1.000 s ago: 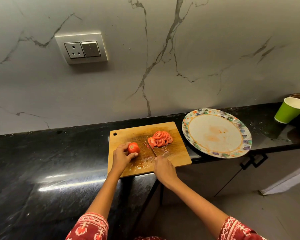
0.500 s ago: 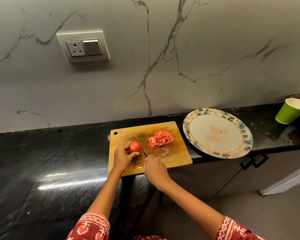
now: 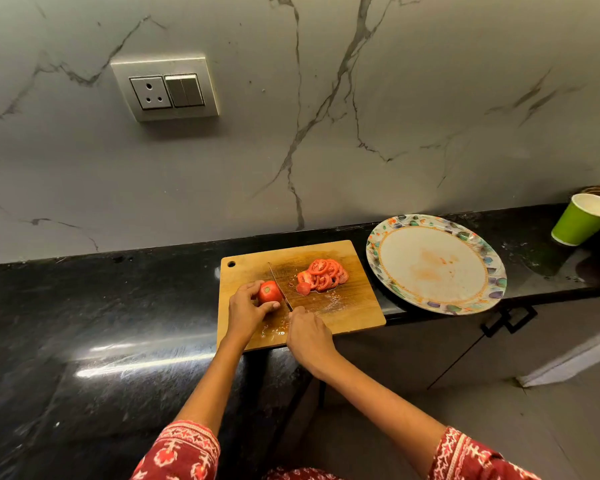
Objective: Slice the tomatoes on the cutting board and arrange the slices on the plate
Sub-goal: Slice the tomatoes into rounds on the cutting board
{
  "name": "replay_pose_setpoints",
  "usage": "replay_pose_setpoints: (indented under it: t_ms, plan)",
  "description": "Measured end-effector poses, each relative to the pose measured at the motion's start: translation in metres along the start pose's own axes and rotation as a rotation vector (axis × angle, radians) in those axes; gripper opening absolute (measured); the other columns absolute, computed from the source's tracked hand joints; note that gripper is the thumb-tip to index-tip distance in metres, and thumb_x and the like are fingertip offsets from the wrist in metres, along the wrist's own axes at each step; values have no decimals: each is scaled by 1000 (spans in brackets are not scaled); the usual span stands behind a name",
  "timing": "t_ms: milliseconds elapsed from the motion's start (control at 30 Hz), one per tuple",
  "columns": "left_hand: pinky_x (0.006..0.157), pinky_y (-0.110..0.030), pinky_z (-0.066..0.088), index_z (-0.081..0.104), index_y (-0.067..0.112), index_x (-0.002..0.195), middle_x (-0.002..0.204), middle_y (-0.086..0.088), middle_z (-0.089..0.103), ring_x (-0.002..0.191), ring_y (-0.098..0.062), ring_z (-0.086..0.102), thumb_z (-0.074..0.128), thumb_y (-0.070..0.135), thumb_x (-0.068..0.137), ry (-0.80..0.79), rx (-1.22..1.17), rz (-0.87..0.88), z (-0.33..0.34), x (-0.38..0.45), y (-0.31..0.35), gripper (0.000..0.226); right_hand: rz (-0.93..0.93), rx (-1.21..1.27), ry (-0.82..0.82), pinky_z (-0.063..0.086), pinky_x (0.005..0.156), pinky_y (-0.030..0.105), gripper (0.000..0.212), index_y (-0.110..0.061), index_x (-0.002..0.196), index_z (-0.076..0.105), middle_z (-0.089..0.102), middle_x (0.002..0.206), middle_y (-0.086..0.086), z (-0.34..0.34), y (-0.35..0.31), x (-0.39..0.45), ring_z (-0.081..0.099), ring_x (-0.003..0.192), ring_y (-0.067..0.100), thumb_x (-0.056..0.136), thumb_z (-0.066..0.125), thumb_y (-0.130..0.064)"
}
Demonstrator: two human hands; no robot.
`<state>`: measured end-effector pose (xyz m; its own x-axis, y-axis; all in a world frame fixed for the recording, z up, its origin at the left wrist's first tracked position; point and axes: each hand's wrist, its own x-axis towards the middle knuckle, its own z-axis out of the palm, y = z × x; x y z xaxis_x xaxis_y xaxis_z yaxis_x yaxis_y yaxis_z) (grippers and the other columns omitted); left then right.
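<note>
A wooden cutting board (image 3: 357, 317) lies on the black counter. My left hand (image 3: 245, 311) grips a whole red tomato (image 3: 269, 292) on the board's left part. My right hand (image 3: 307, 336) holds a knife (image 3: 279, 285) by its handle, the blade lying against the tomato's right side. A pile of tomato slices (image 3: 323, 275) sits on the board's right half, with a small end piece beside it. The flower-rimmed white plate (image 3: 496, 282) stands to the right of the board with no slices on it, only faint juice stains.
A green paper cup (image 3: 579, 221) stands at the far right of the counter (image 3: 101, 323), with a dark basket edge behind it. A wall socket with switches (image 3: 165, 90) is on the marble wall. The board and plate overhang the counter's front edge above cabinets.
The knife has moved left from beside the slice pile to the tomato's right side. My left hand keeps its hold on the tomato.
</note>
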<state>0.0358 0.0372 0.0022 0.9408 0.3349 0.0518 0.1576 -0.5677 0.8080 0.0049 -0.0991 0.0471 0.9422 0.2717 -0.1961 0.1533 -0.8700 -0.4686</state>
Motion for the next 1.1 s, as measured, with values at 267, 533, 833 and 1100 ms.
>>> replay_pose_setpoints:
  t_ms: [267,533,833,1100]
  plan:
    - [93,-27,41,55,-1,121,125,-16,56,116,-27,52,77,8,70,-4,24,23,-1,-2,2,56,-36,-37,45,46,81,38,27,1,117,48,61,115,19,1,-12,18,58,109,35,99,31,-10]
    - [98,-36,44,56,0,122,125,-16,56,117,-27,52,79,9,68,-15,79,33,4,2,3,60,-66,-183,100,49,79,34,24,-3,118,44,62,113,14,15,8,11,61,107,29,102,29,-11]
    - [98,-35,42,56,0,121,123,-16,57,115,-28,53,78,11,70,-2,108,59,3,0,3,57,-49,-45,78,47,79,37,27,1,116,47,62,113,19,9,-6,31,59,108,34,100,30,-11]
    - [99,-38,44,54,-1,123,125,-17,56,116,-29,52,78,11,69,-6,93,28,4,4,1,60,-70,-146,84,47,78,33,26,-2,119,43,62,113,15,25,11,17,60,107,29,101,26,-11]
